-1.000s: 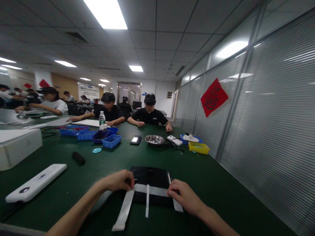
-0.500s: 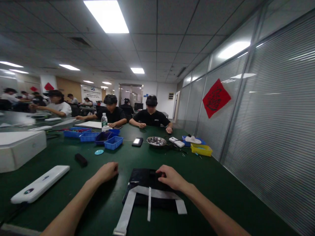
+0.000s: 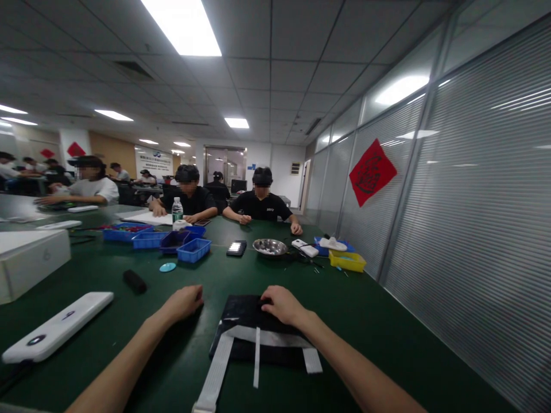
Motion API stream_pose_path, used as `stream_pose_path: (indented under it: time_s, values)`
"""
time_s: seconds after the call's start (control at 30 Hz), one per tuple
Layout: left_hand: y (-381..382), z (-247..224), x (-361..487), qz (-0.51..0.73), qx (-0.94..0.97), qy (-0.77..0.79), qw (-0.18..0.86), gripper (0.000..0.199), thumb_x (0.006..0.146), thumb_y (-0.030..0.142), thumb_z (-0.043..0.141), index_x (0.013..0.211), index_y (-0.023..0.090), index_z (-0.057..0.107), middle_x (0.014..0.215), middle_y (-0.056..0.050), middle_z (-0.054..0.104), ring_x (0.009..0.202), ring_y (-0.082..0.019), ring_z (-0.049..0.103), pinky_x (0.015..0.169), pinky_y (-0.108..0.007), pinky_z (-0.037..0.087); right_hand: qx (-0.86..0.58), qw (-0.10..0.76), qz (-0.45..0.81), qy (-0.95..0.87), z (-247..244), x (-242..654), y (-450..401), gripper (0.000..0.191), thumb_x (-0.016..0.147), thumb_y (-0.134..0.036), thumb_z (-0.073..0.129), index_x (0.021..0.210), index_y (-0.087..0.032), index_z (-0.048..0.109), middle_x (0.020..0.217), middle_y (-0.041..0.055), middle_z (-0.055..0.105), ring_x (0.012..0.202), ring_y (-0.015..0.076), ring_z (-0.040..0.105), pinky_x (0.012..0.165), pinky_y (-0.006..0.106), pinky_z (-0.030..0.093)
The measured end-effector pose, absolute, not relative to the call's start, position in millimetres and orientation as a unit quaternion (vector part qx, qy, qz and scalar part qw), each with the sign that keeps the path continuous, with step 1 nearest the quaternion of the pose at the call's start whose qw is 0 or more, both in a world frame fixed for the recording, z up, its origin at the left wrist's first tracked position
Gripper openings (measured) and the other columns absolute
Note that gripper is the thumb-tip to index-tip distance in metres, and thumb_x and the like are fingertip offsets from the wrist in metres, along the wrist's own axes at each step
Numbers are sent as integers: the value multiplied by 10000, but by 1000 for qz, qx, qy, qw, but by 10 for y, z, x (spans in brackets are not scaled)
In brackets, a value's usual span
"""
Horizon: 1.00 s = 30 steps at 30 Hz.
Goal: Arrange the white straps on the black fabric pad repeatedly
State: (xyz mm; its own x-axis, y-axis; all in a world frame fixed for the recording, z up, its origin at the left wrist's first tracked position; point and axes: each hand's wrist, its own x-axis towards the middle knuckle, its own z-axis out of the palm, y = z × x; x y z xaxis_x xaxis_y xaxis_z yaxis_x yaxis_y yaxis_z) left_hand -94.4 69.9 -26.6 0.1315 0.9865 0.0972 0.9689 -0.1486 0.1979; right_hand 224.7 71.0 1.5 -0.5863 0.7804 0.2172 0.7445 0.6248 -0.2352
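In front of me lies a flat black pad or pouch (image 3: 241,310) with pale scuffs. White elastic straps (image 3: 219,367) cross its near part and hang over its front edge, one ending in a buckle. My right hand (image 3: 284,304) rests on the pad's far edge with fingers bent down, covering a small dark part there; whatever is under the fingertips is hidden. My left hand (image 3: 186,301) lies on the table left of the pad, apart from it, its fingers curled into a loose fist with nothing visible in them.
To the left are a white power bank (image 3: 60,327), a dark cylinder (image 3: 135,281), a white box (image 3: 34,264) and a light-blue disc (image 3: 167,267). Farther off stand blue trays (image 3: 193,250), a phone (image 3: 236,248), a metal bowl (image 3: 270,247) and a yellow tray (image 3: 346,261). Co-workers sit opposite.
My right hand has shifted slightly left over the small dark part, which showed before. The whole view has turned a little. My left hand stays in place on the table.
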Motion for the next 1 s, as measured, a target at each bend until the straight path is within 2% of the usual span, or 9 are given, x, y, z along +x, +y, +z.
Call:
stream_pose_path:
  time_s: [0.23,0.47,0.77,1.0]
  values:
    - [716,-296,-966,104,752,648,63,128,818,290,472,834,189,548,882,-79,664,776,-193,614,641,-266,398,-455,205,39,-866,152,2405,618,229,812,-335,607,984,-205,683,989,41,674,940,177,584,823,247,403]
    - [773,-372,-1012,109,763,634,61,143,824,301,447,857,200,542,902,-73,662,803,-196,617,664,-268,412,-610,260,-3,-748,341,3335,751,290,860,-365,487,972,-180,680,982,63,693,888,182,614,764,261,413]
    - [818,-433,-1020,112,763,635,51,160,833,293,397,834,197,525,873,-89,667,785,-217,630,663,-294,411,-800,207,-62,-560,235,5116,505,316,860,-342,464,908,-147,708,974,140,706,922,280,638,706,321,429]
    - [980,-391,-1058,99,752,648,70,181,811,300,426,819,183,563,855,-87,683,793,-225,638,658,-293,419,-838,174,-52,-515,61,5584,347,275,834,-357,498,857,-187,713,931,126,714,904,283,653,699,333,443]
